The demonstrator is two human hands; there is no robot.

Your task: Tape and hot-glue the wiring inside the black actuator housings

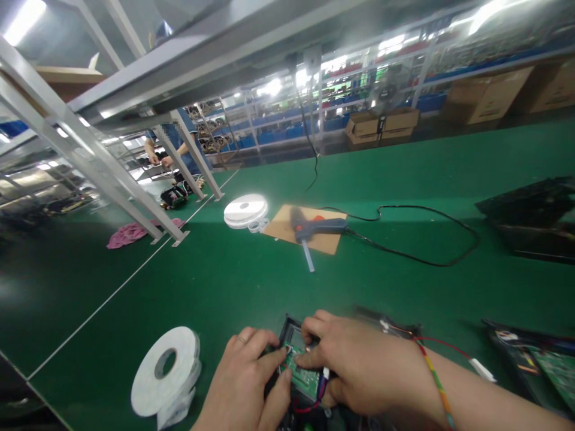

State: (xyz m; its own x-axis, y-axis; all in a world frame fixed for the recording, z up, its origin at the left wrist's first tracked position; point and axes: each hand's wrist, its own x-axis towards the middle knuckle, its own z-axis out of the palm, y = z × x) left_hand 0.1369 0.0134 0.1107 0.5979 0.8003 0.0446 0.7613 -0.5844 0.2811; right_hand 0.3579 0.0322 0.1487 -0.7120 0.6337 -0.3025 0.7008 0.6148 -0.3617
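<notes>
Both our left hand (249,374) and our right hand (350,359) had fingers on a green circuit board (306,381).
In the head view, the board sat inside a dark housing (287,324), low and near the middle; whether either hand gripped it or merely touched it, we could not tell. On our green table (242,278), a white tape roll (150,377) lay left of our hands, and farther off a glue gun (321,227) rested on a cardboard sheet (331,244).
</notes>
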